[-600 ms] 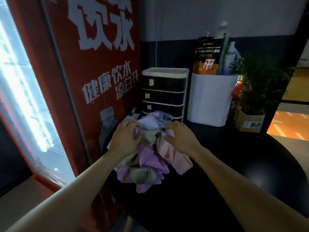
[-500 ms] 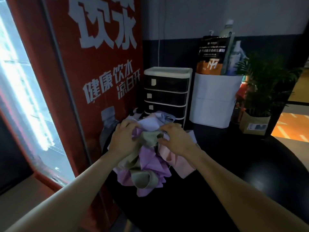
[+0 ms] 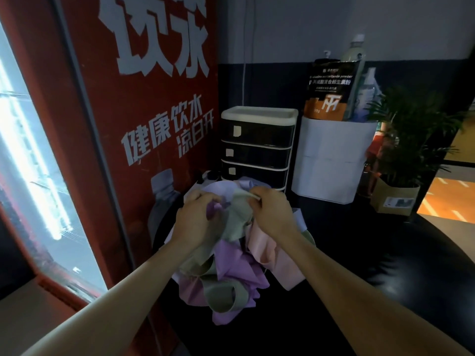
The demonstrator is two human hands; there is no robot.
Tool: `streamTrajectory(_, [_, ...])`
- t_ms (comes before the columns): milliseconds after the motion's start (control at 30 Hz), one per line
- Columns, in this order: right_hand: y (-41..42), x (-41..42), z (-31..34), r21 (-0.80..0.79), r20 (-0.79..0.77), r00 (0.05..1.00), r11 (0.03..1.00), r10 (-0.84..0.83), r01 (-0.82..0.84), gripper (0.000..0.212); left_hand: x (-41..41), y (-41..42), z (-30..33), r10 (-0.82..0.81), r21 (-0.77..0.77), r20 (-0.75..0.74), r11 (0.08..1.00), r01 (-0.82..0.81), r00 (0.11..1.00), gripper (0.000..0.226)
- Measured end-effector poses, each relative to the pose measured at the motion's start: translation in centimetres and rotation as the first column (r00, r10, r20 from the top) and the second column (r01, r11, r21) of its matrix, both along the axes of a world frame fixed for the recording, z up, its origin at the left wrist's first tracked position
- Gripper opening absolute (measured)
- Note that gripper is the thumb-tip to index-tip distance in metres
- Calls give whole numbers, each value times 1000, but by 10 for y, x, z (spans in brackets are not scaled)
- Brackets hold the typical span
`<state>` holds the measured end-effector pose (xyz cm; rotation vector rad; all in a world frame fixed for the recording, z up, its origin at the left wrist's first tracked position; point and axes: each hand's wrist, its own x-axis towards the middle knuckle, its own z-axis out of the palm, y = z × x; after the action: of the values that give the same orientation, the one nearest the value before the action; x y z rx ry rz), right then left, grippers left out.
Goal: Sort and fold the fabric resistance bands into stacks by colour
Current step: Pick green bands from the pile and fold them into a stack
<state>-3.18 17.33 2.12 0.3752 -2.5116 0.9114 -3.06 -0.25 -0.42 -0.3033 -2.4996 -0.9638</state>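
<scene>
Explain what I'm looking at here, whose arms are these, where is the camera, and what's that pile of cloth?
No machine here: a person wears a camera on the head, looking down at their own arms. The pile of fabric bands, purple, sage green, pink and some pale ones, lies on a dark table. The left hand grips into the pile, and the right hand pinches a green band at its top. No sorted stacks show yet. Behind stand a drawer unit and a potted plant.

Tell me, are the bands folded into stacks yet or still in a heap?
Still a heap: the purple, green and pink bands lie tangled on the black table, and both hands grip them.
</scene>
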Motion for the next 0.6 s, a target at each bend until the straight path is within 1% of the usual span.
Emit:
streamTrajectory(67, [4, -1, 11, -87, -26, 999, 996, 20, -23, 20, 0, 7, 4, -23, -5, -24, 1000, 23, 999, 32])
streamTrajectory(133, [8, -2, 20, -119, -20, 1000, 993, 7, -10, 23, -1, 14, 6, -44, -14, -31, 999, 44, 999, 30])
streamTrajectory(167, [10, -2, 24, -133, -14, 1000, 991, -4, 2, 21, -1, 18, 9, -57, -16, -29, 998, 56, 998, 29])
streamTrajectory(233, [15, 0, 33, -168, -30, 999, 986, -22, 17, 16, -1, 25, 14, -80, -16, -48, 997, 79, 996, 32])
streamTrajectory(300, [20, 1, 43, -193, -61, 997, 981, -43, 30, 16, -1, 32, 21, -91, -28, -67, 996, 90, 994, 37])
streamTrajectory(367, [27, -2, 50, -250, -55, 996, 967, -73, 57, 19, -2, 39, 27, -102, -27, -50, 994, 101, 993, 46])
streamTrajectory(500, [45, -8, 59, -399, -20, 989, 909, -144, 124, 25, -2, 53, 36, -158, -97, -28, 983, 155, 987, 68])
streamTrajectory(533, [49, -8, 60, -431, -6, 988, 892, -152, 135, 24, -2, 57, 37, -173, -95, -26, 981, 170, 985, 69])
streamTrajectory(600, [60, -5, 60, -459, 17, 985, 874, -170, 159, 22, -4, 66, 36, -188, -49, -50, 981, 186, 981, 60])
